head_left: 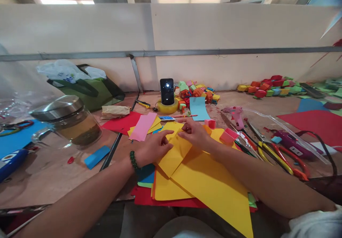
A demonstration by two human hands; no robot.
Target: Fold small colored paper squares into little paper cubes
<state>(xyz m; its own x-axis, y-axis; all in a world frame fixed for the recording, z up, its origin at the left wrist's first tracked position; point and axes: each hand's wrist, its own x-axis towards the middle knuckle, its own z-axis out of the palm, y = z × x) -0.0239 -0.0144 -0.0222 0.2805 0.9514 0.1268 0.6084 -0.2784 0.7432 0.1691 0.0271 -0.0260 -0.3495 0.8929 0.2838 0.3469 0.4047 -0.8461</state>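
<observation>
A small yellow paper sheet (171, 159) lies between my hands, on top of a stack of larger yellow paper (211, 181). My left hand (153, 148), wearing a green bead bracelet (133, 160), rests at its left side with thumb and forefinger apart. From the right, my right hand (197, 134) has its fingers curled and its thumb against the sheet's upper part, where the paper looks bent. Just beyond my right hand are pink folded paper pieces (228, 136). Pink paper strips (144, 127) lie past my left hand, over yellow and red paper.
A glass tea mug (77, 127) and a green bag (88, 92) stand at left. At the back, a phone (167, 92) leans upright by a yellow tape roll (167, 107), near piled paper blocks (197, 92). A pink glue gun (236, 117), scissors and pliers (275, 156) lie right.
</observation>
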